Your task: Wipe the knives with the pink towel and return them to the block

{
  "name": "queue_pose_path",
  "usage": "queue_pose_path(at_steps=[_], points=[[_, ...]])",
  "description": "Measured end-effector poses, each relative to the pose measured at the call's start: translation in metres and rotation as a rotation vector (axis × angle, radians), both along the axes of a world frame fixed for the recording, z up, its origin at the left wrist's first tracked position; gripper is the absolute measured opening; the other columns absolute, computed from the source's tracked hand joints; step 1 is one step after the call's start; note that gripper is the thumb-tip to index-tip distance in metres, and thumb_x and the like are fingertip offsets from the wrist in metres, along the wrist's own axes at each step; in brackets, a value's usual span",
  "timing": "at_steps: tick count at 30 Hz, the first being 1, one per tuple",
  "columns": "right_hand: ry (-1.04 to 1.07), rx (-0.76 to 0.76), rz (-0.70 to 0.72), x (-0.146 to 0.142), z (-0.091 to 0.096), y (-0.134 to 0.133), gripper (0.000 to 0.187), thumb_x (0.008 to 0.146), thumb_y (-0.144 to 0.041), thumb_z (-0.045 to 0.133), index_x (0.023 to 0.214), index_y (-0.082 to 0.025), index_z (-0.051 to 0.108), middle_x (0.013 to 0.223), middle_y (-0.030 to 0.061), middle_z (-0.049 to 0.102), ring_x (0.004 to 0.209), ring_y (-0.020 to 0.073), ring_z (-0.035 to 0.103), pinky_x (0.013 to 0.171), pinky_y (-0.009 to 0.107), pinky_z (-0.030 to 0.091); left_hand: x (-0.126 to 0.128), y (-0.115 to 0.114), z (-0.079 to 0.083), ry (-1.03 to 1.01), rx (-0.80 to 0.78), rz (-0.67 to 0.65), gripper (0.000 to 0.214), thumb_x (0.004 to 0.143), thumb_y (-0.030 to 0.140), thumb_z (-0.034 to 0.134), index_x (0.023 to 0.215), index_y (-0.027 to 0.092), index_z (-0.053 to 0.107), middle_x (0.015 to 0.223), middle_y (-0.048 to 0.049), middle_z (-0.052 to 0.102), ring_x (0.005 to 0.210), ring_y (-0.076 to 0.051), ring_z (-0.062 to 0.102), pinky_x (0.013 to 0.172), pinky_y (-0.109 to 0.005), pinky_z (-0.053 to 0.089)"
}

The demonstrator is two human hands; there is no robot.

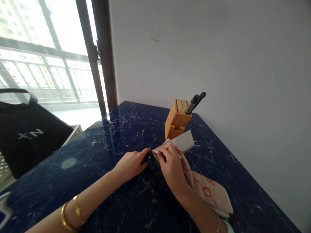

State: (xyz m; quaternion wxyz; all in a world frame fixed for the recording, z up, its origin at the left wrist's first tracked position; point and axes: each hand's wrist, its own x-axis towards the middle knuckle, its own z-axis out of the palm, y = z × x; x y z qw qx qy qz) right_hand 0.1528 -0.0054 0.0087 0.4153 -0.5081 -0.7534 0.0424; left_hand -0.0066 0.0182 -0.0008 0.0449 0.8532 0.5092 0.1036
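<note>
Bench [136, 124], one: glossy dark blue, pale veining. Cleaver [185, 141], one: broad pale blade, black handle [147, 157] with rivet; positioned over the middle of the bench, in front of the knife block [178, 118], handle towards the left edge, blade towards the right edge; contact between blade and block cannot be told. Left hand [131, 165], one: grip closed around the handle; gold bangle [63, 217] and finer gold bracelet [77, 208] on the forearm. Right hand [172, 165], one: grip narrow, fingers bent, pressing cloth to the blade just beside the handle. Cloth [211, 192], one: beige-pink, red markings; one end folded over the blade, the remainder trailing past the right forearm to lie towards the right edge. Knife block, wooden, slotted, standing near the far right corner; two dark handles [199, 101] protruding on its right-edge side. Black bag [36, 137], one: white lettering, beyond the left edge. White-rimmed item [5, 208], one: at the left edge, nearest the viewer, partly cut off, kind unclear.
</note>
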Motion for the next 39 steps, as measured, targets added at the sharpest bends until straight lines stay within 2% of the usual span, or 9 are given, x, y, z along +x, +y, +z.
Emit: queue_pose_path(at_steps=[9,15,20,24,30,36,39], points=[[0.001,-0.035,-0.015,-0.0008,-0.0016,-0.0009,0.013,0.080,-0.015,0.048,0.075,-0.019,0.059,0.078,0.0034,0.055,0.076,0.0162,0.051,0.074,0.031,0.042,0.0002,0.0004,0.0010,0.015,0.001,0.002,0.037,0.078,0.025,0.044,0.115,0.026,0.042,0.085,-0.0038,0.067,0.077,-0.023,0.064,0.062,-0.028,0.045],[0.055,0.012,-0.025,-0.0022,0.0019,-0.0012,0.012,0.080,-0.015,0.047,0.075,-0.019,0.058,0.078,0.0029,0.055,0.077,0.0157,0.052,0.074,0.030,0.042,0.0038,-0.0029,0.0017,0.030,-0.024,0.020,0.037,0.077,0.025,0.046,0.114,0.025,0.044,0.086,-0.0042,0.066,0.078,-0.022,0.064,0.064,-0.027,0.045],[0.021,-0.034,-0.035,-0.0016,0.0030,-0.0020,0.012,0.078,-0.015,0.049,0.070,-0.019,0.056,0.076,0.0024,0.055,0.076,0.0161,0.051,0.073,0.030,0.042,0.0041,-0.0029,0.0008,0.017,-0.028,0.021,0.039,0.077,0.026,0.046,0.115,0.026,0.042,0.087,-0.0037,0.066,0.079,-0.023,0.064,0.064,-0.027,0.045],[0.042,-0.018,-0.041,-0.0025,0.0034,-0.0019,0.012,0.080,-0.015,0.047,0.075,-0.019,0.056,0.078,0.0026,0.055,0.076,0.0156,0.051,0.074,0.030,0.042,0.0047,-0.0033,0.0001,0.027,-0.002,0.008,0.031,0.078,0.028,0.045,0.108,0.024,0.046,0.083,-0.0044,0.066,0.076,-0.024,0.064,0.061,-0.028,0.045],[-0.004,-0.026,-0.039,0.0007,-0.0009,-0.0025,0.012,0.078,-0.014,0.049,0.069,-0.019,0.056,0.076,0.0027,0.055,0.074,0.0161,0.051,0.072,0.030,0.042,0.0058,-0.0031,-0.0012,-0.011,-0.026,0.045,0.036,0.079,0.028,0.045,0.115,0.026,0.042,0.088,-0.0031,0.066,0.081,-0.022,0.063,0.065,-0.026,0.044],[0.043,0.003,-0.048,-0.0002,-0.0004,-0.0019,0.012,0.080,-0.016,0.046,0.076,-0.020,0.056,0.079,0.0026,0.056,0.079,0.0163,0.051,0.079,0.032,0.040,0.0062,-0.0028,-0.0030,-0.019,-0.003,0.026,0.031,0.080,0.030,0.044,0.110,0.025,0.045,0.087,-0.0034,0.066,0.079,-0.022,0.063,0.063,-0.026,0.044],[0.016,-0.032,-0.068,0.0019,-0.0032,-0.0011,0.011,0.080,-0.018,0.048,0.073,-0.020,0.056,0.077,0.0030,0.055,0.078,0.0165,0.051,0.075,0.031,0.041,0.0064,-0.0026,-0.0039,-0.022,0.008,0.039,0.033,0.080,0.030,0.043,0.113,0.025,0.043,0.088,-0.0033,0.067,0.079,-0.022,0.064,0.063,-0.027,0.044]])
